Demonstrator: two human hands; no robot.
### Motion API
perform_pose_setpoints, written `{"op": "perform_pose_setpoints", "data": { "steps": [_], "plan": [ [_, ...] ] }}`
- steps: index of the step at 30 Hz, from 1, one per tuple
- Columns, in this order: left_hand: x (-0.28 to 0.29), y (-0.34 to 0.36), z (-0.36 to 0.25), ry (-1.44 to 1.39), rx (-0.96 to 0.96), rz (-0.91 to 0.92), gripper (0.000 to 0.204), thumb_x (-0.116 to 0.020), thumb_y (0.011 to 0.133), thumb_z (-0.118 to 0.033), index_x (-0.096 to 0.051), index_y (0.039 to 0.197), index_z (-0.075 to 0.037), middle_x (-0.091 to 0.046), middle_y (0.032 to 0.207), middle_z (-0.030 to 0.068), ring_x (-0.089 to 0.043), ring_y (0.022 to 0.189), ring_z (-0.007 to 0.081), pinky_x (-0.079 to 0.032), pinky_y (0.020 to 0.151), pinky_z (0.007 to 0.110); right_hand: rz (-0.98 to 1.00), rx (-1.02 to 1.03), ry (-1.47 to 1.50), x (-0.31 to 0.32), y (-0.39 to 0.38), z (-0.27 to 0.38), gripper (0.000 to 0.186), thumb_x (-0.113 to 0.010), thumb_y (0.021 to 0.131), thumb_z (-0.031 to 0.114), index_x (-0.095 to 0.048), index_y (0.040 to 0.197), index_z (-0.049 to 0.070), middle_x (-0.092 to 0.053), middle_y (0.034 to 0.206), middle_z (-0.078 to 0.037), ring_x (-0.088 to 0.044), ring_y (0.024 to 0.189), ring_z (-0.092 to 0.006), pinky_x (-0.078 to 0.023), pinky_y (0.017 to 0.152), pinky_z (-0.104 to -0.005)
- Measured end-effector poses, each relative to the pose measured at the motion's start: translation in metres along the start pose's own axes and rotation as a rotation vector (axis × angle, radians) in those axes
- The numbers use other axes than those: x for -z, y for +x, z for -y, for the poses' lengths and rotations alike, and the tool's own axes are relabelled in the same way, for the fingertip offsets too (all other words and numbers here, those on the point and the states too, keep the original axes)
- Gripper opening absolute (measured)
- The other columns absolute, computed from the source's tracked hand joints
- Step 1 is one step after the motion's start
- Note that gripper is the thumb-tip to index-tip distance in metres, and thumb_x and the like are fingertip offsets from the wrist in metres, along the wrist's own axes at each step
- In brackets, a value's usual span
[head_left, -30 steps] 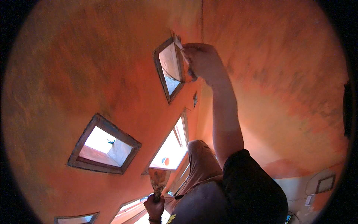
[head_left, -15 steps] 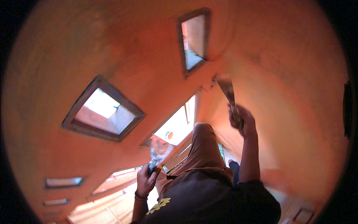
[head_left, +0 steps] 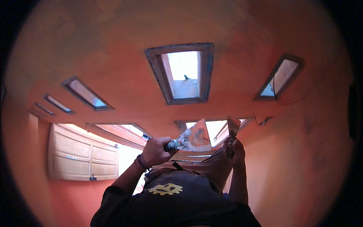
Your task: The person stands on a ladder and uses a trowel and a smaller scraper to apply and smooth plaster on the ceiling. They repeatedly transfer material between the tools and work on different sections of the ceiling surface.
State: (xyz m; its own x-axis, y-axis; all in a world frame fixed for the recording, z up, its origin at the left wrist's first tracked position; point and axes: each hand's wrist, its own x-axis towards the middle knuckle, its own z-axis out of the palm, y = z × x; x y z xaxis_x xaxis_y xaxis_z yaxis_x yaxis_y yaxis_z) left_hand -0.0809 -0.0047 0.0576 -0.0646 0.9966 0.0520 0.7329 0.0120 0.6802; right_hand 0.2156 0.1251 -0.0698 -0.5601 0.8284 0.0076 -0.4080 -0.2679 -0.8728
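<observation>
A broad, paint-smeared metal putty knife [head_left: 193, 138] is gripped by the left hand [head_left: 155, 151], blade pointing right toward the narrow scraper [head_left: 233, 128] clenched upright in the right hand [head_left: 234, 150].

Scraper handle [head_left: 171, 145] hidden in fingers [head_left: 155, 143]

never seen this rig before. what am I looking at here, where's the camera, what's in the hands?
No machine: a person working with bare hands. The single picture comes from a wide fisheye camera on the head, so straight edges bend. Here it looks at an orange plastered wall with small window openings and a pale shutter at the left. The dark shirt and both forearms rise from the bottom edge. The left hand grips a wide putty knife smeared with plaster. The right hand grips a narrower scraper, blade up.
</observation>
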Motion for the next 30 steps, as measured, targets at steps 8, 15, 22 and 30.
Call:
{"op": "perform_pose_setpoints", "data": {
  "steps": [8,15,22,30],
  "plan": [
    [0.015,-0.004,-0.026,0.122,-0.118,-0.165,0.022,-0.069,0.077,-0.024,-0.059,0.078,-0.004,-0.061,0.071,0.0157,-0.061,0.066,0.0354,-0.048,0.058,0.043,0.005,0.232,-0.479,-0.061,0.026,0.074,0.053,-0.053,0.092,0.053,-0.057,0.089,0.0,-0.052,0.064,-0.002,-0.047,0.055,-0.0093,-0.036,0.049,-0.0252],
    [0.042,-0.019,-0.049,0.226,-0.21,-0.296,0.019,-0.066,0.072,-0.014,-0.057,0.087,-0.006,-0.059,0.074,0.0122,-0.062,0.072,0.0333,-0.05,0.063,0.043,0.069,0.534,-0.696,-0.069,0.027,0.125,0.036,-0.054,0.093,0.035,-0.059,0.089,-0.001,-0.055,0.068,-0.002,-0.049,0.058,-0.0079,-0.038,0.053,-0.0244],
    [0.06,-0.029,-0.04,0.258,-0.211,-0.455,0.013,-0.068,0.067,-0.014,-0.064,0.077,-0.007,-0.062,0.071,0.0125,-0.063,0.069,0.0327,-0.051,0.062,0.042,0.129,0.573,-0.899,-0.098,0.033,0.144,0.023,-0.056,0.093,0.022,-0.058,0.093,-0.001,-0.058,0.075,-0.003,-0.052,0.067,-0.0074,-0.042,0.06,-0.0244],
    [0.069,-0.028,-0.034,0.199,-0.155,-0.407,0.016,-0.073,0.063,-0.012,-0.063,0.072,-0.004,-0.06,0.065,0.0128,-0.062,0.063,0.0326,-0.049,0.057,0.039,0.222,0.573,-0.776,-0.126,0.037,0.147,0.018,-0.068,0.085,0.011,-0.063,0.099,0.0,-0.06,0.082,-0.003,-0.055,0.074,-0.0085,-0.045,0.067,-0.0242]
  ]
}}
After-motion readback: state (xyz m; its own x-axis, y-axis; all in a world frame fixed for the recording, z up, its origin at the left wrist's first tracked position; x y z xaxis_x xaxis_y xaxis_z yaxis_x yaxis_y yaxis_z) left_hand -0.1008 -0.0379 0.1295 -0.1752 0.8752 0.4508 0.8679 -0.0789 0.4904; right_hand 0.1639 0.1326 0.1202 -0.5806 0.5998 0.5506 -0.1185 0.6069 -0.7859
